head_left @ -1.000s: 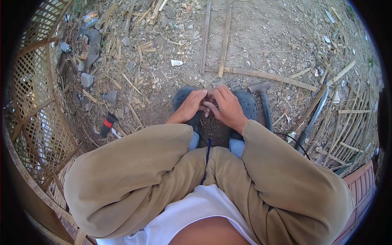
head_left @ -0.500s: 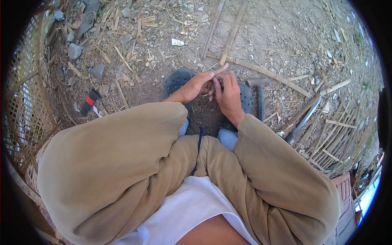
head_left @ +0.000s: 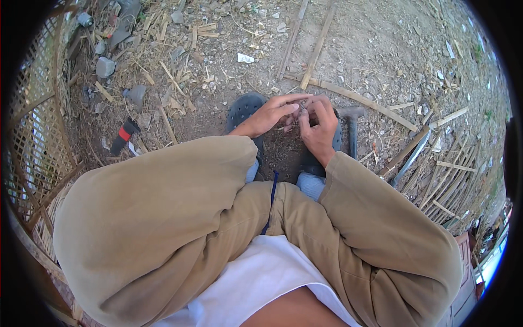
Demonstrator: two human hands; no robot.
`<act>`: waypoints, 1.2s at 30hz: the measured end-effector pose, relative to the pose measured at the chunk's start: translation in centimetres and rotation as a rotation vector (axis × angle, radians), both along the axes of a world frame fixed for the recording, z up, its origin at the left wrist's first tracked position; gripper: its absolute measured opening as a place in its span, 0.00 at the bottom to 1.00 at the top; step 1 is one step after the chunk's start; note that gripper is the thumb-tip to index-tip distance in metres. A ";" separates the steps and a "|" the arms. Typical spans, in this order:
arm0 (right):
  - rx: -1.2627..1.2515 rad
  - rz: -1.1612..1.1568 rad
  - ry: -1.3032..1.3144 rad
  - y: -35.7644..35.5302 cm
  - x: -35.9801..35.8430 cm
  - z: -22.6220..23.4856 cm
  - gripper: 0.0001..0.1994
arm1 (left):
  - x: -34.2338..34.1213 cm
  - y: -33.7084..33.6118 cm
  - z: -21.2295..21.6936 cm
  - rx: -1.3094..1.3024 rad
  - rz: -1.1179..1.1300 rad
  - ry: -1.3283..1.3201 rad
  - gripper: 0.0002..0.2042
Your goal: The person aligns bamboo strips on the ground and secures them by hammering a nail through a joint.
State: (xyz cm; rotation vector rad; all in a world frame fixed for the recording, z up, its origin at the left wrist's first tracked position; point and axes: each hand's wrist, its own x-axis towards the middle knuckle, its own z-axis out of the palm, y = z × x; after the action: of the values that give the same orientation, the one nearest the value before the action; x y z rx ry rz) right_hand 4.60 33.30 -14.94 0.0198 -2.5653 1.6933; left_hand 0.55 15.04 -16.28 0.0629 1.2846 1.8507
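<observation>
Both hands meet above the ground in front of me, between my dark perforated clogs (head_left: 242, 109). My left hand (head_left: 271, 114) reaches in with its forefinger stretched toward the other hand, its thumb pressed in and its lower fingers curled. My right hand (head_left: 320, 126) is closed, thumb and fingertips pinched together against the left fingers. Something thin and dark may sit between the fingertips, too small to name. Just right of my right hand lies a hammer (head_left: 353, 131), its dark head by the clog and its handle pointing toward me.
Wooden strips (head_left: 357, 97) lie ahead. To the right are a long blade (head_left: 409, 159) and a slatted bamboo panel (head_left: 444, 177). At left stand a woven lattice (head_left: 38, 109) and a black cylinder with a red band (head_left: 125, 135). Stones and wood scraps (head_left: 177, 82) litter the dirt.
The view has shifted slightly, moving the scene a little rightward. My left forefinger now lies flatter, and my right fingers have curled in more tightly against the left hand.
</observation>
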 end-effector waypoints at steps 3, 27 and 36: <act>-0.013 -0.046 -0.074 0.3 -0.2 0.4 0.07 | 0.2 -0.3 0.1 0.028 0.122 -0.114 0.20; 0.352 0.013 0.104 1.5 -3.3 -0.7 0.09 | -3.6 -1.0 -1.2 -0.933 0.178 0.842 0.19; 0.462 0.137 0.035 1.7 -3.0 -0.5 0.13 | -3.9 -1.2 -1.5 -0.818 0.248 0.758 0.17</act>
State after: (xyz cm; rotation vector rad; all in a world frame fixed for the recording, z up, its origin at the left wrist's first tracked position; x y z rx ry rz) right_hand 1.57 34.99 -15.45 0.2510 -2.9210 1.0803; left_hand -3.34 13.80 -17.76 0.1785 2.5941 1.3780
